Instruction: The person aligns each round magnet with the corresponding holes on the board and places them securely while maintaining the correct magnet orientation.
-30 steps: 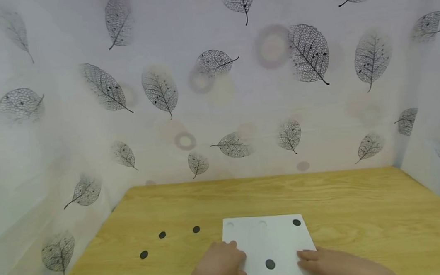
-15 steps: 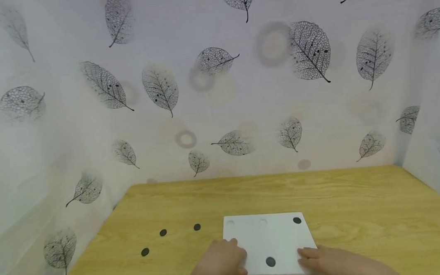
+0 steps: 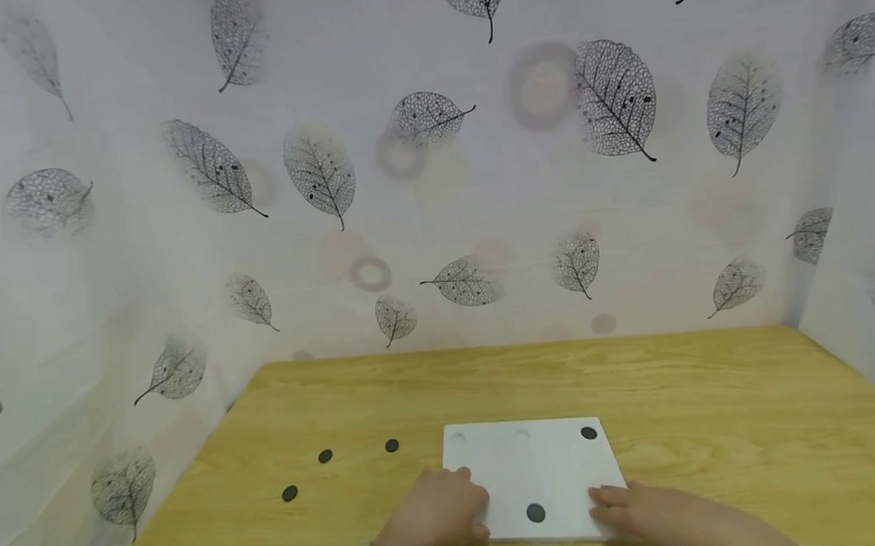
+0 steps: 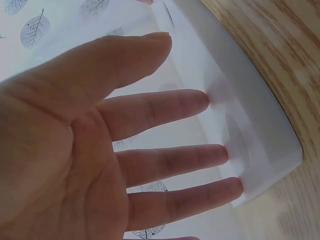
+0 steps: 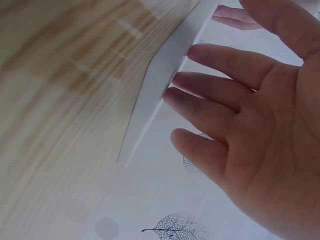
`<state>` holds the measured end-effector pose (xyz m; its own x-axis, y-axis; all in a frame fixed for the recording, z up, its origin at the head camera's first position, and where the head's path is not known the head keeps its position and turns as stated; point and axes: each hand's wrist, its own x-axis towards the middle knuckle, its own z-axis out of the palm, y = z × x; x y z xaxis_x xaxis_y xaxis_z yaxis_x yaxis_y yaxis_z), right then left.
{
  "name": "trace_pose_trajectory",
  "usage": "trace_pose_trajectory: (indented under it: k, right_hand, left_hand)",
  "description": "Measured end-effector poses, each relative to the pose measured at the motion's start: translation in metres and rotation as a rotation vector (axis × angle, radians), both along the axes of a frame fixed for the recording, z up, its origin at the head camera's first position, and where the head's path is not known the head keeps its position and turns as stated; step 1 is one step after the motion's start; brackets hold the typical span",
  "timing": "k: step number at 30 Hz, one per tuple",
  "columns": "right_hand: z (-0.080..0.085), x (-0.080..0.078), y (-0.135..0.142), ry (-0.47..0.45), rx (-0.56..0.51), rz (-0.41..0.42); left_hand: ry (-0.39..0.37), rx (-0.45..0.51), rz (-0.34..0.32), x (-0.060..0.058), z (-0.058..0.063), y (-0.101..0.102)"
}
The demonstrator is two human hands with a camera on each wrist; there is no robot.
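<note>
A flat white board (image 3: 508, 479) lies on the wooden table, with a black disc (image 3: 589, 433) at its far right corner and another black disc (image 3: 535, 513) near its front edge. Shallow round recesses show along its far side. My left hand (image 3: 431, 512) rests at the board's left side; in the left wrist view its straight fingers (image 4: 170, 160) touch the white surface. On the right side, my right hand (image 3: 661, 513) touches the board with extended fingertips, and the right wrist view shows its fingers (image 5: 215, 92) spread along the edge. Neither hand grips anything.
Left of the board, three loose black discs lie on the table: a near one (image 3: 289, 493), a middle one (image 3: 325, 456) and one closer to the board (image 3: 392, 445). Leaf-patterned white sheeting (image 3: 477, 180) stands around the back and sides of the wooden table (image 3: 711, 399).
The head view has shifted slightly, so everything appears a little higher. Both hands stay at the board's sides, and the discs keep their places.
</note>
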<state>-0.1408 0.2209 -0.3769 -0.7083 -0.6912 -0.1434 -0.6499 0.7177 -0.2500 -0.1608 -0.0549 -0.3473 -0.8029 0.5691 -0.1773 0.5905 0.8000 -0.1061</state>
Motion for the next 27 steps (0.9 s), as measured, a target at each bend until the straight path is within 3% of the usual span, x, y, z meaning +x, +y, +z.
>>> trace_pose_trajectory:
  k: [5, 9, 13, 20, 27]
  right_hand:
    - [0.001, -0.001, 0.001, -0.006, -0.002, 0.006]
    - [0.003, 0.001, 0.0, -0.062, -0.007, -0.049]
    - [0.004, 0.003, -0.001, -0.08, -0.013, -0.083]
    - [0.004, 0.002, -0.002, -0.079, 0.003, -0.099]
    - [0.004, 0.003, -0.001, -0.078, -0.016, -0.092]
  left_hand:
    - [-0.012, -0.003, 0.003, -0.003, 0.0, 0.0]
    - [-0.036, 0.021, 0.009, -0.006, 0.0, -0.002]
    - [-0.013, 0.064, -0.034, -0.012, -0.002, -0.007]
    - [0.16, 0.083, -0.165, -0.026, -0.003, -0.022]
    - [0.339, 0.041, -0.214, -0.04, -0.01, -0.045]
